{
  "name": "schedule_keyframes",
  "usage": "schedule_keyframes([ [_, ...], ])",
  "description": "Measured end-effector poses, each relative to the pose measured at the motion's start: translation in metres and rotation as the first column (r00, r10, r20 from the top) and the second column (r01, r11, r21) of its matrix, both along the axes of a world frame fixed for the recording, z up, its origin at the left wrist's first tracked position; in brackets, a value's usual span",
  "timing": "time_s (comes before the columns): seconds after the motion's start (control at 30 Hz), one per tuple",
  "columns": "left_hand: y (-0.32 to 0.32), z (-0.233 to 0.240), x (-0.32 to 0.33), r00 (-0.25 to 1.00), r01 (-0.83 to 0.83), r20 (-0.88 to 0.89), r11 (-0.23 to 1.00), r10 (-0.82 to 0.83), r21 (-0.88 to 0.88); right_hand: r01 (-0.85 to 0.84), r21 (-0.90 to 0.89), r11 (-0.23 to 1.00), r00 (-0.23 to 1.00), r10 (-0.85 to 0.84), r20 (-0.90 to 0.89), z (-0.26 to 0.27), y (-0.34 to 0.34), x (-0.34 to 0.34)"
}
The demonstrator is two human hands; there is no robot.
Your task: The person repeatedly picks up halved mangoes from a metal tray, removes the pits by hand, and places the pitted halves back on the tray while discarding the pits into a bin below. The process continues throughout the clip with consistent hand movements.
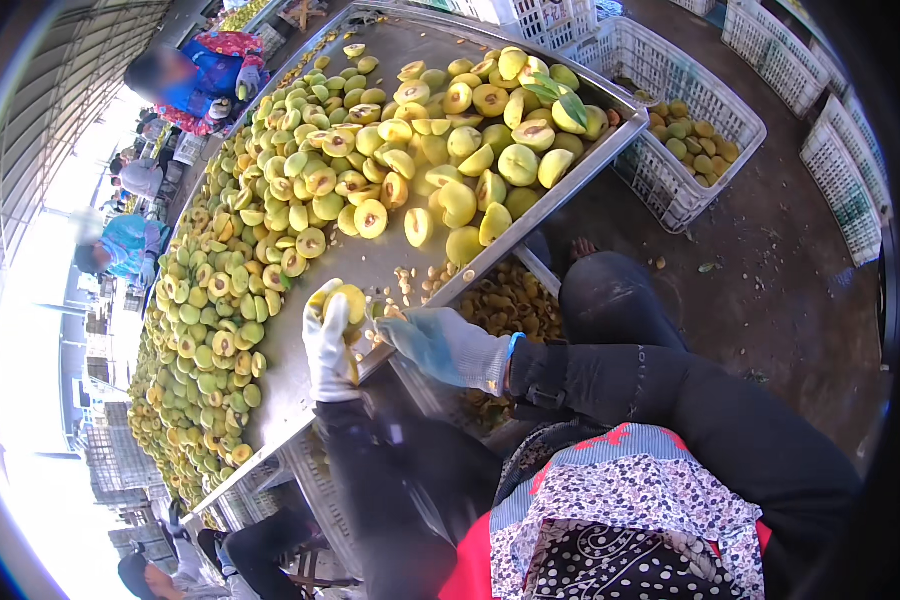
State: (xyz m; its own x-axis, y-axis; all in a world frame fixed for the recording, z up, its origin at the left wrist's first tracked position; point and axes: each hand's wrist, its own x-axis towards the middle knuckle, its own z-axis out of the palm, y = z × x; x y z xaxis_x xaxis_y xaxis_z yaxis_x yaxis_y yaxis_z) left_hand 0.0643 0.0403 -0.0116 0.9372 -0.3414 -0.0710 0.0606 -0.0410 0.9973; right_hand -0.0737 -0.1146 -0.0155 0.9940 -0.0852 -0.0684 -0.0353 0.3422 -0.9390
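My left hand (331, 341), in a white glove stained yellow, grips a yellow-green stone fruit (353, 304) over the table's near edge. Close to its right, my right hand (450, 349), in a blue-coated knit glove, has its fingers closed on a small hand tool (376, 309). The tool is mostly hidden and blurred; its tip points at the fruit. Loose fruit stones (403, 281) lie on the metal just beyond my hands. A broad heap of halved fruit (322, 184), many with brown centres, covers much of the metal-topped table (367, 262).
The raised metal rim (547, 202) runs diagonally before me. Below it lies a pile of brown fruit stones (514, 304), near my knee. A white plastic crate (690, 187) holding fruit stands right; more crates (844, 180) stand farther right. Co-workers (202, 82) sit along the far side.
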Motion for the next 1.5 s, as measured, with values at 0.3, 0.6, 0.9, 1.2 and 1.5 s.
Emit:
schedule_keyframes([
  [0.3, -0.035, 0.01, -0.076, 0.975, -0.177, -0.208, 0.85, 0.082, -0.495, 0.11, -0.108, 0.988, 0.986, -0.095, 0.137, -0.005, -0.006, 0.0],
  [0.6, -0.014, -0.01, -0.066, 0.996, 0.09, 0.045, 0.926, -0.08, -0.367, 0.002, -0.305, 0.952, 0.998, 0.017, 0.06, -0.02, 0.0, -0.005],
  [0.9, -0.018, 0.0, -0.082, 0.95, -0.179, -0.31, 0.75, -0.037, -0.636, -0.056, -0.391, 0.919, 0.996, 0.077, 0.037, -0.036, 0.015, 0.0],
  [1.2, -0.021, 0.004, -0.093, 0.953, -0.271, -0.23, 0.891, 0.196, -0.365, -0.227, -0.056, 0.972, 0.974, 0.226, -0.02, -0.043, 0.037, -0.004],
  [1.5, -0.031, 0.002, -0.102, 0.975, -0.219, -0.034, 0.914, 0.22, -0.343, -0.234, 0.257, 0.938, 0.968, 0.249, -0.026, -0.051, 0.056, -0.008],
])
